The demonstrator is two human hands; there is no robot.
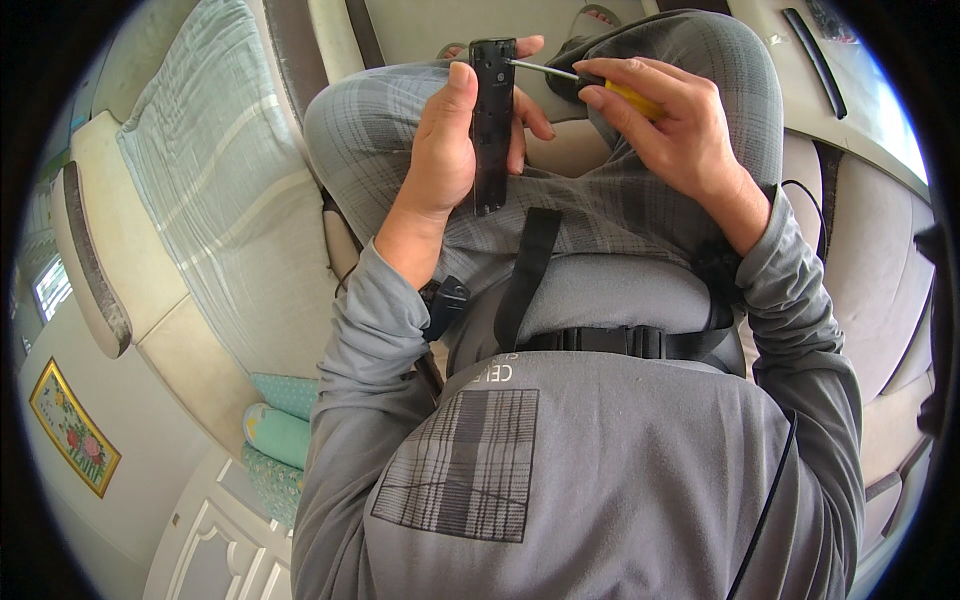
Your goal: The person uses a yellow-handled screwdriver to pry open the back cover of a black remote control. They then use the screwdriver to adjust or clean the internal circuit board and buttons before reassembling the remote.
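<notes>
My left hand (445, 150) grips a slim black device (493, 120) upright above my lap, thumb along its left side and fingertips showing past its right edge; its face has small holes along it. My right hand (660, 120) is closed around a screwdriver with a yellow and black handle (625, 98). The thin metal shaft (545, 68) points left, its tip meeting the upper right part of the black device.
I sit cross-legged on a beige sofa (880, 290). At the upper right stands a table (890, 130) with a long black strip (815, 62). To the left are a pale draped cover (220, 150), mint cushions (275, 430) and a framed picture (75, 425). Feet in sandals (595, 22) show at the top.
</notes>
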